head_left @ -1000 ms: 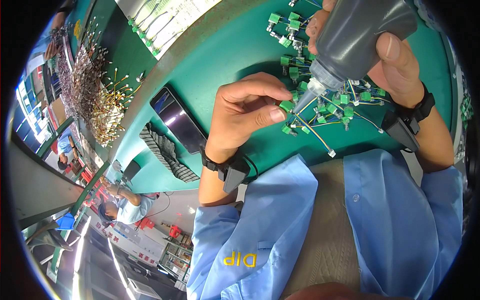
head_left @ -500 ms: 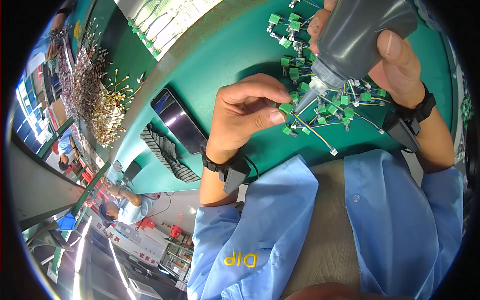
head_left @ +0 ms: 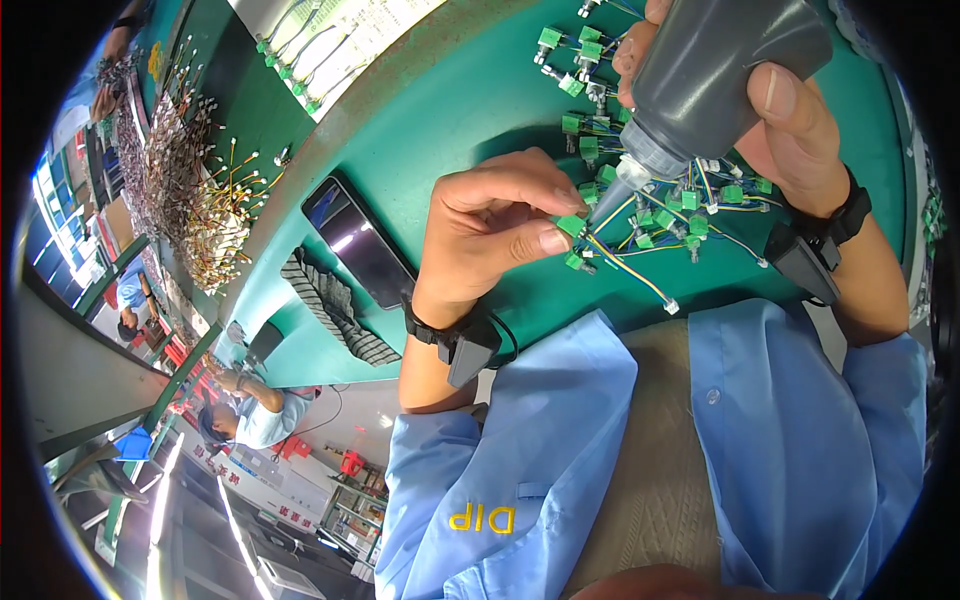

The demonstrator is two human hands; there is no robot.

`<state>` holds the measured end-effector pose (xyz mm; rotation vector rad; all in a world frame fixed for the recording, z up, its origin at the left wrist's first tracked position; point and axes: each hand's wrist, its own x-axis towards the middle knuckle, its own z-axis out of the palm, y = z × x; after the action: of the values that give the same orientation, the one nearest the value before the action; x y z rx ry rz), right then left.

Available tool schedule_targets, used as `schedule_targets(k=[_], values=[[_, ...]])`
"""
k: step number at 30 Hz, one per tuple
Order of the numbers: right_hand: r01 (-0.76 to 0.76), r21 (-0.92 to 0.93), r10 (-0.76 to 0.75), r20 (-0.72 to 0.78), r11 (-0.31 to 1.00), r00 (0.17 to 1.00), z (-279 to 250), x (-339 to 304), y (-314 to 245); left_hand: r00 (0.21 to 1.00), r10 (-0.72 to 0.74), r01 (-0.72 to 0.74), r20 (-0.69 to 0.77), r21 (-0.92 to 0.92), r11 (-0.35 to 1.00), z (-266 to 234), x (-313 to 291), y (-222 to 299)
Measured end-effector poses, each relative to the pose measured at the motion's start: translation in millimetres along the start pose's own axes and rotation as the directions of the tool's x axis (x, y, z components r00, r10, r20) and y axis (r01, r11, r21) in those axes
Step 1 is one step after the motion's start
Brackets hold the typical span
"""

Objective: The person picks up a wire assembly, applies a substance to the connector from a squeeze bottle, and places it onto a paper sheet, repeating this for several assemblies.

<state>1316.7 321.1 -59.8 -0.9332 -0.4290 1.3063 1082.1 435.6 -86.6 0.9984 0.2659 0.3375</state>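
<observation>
My left hand [head_left: 500, 218] pinches a small green circuit board [head_left: 571, 226] between thumb and fingertips. From this board a short bundle of wires [head_left: 632, 270] runs down and right to a white plug [head_left: 671, 306]. Wrapped in my right hand [head_left: 797, 125] is a dark grey squeeze bottle [head_left: 712, 75], tilted with its tapered nozzle [head_left: 612, 200] downward. The nozzle tip is at the held board, seemingly touching it. Whether anything flows out is too small to see. Several more wired green boards [head_left: 690, 200] lie beneath and behind the bottle.
A smartphone [head_left: 358, 240] and a striped grey cloth [head_left: 330, 308] lie on the green table [head_left: 450, 120] left of my left hand. Heaps of wire harnesses [head_left: 215, 220] fill a bench farther left. Beyond sits a co-worker [head_left: 255, 415]. Wired boards also rest on a bright sheet [head_left: 345, 45].
The held board has turned and shifted slightly in my left fingertips, and its wires and plug have swung a little to the right. The bottle has moved slightly left.
</observation>
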Motion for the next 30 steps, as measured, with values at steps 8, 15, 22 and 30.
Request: schedule_targets(k=[8,15,22,30], values=[[0.013,0.021,-0.011,-0.074,1.0,0.997,12,-4,-2,0.998,-0.041,0.035,-0.046,-0.122,0.992,2,-3,3],[0.058,-0.026,-0.058,0.029,0.998,0.998,2,8,-3,0.997,-0.07,0.068,-0.041,-0.048,0.997,4,-3,5],[0.034,-0.029,-0.034,0.013,0.999,0.999,6,4,-3,0.999,-0.028,0.028,-0.026,0.002,1.0,3,0,3],[0.214,-0.641,-0.093,0.218,0.737,0.972,-31,-12,-1,0.999,0.026,-0.024,-0.022,0.069,0.997,0,-1,2]])
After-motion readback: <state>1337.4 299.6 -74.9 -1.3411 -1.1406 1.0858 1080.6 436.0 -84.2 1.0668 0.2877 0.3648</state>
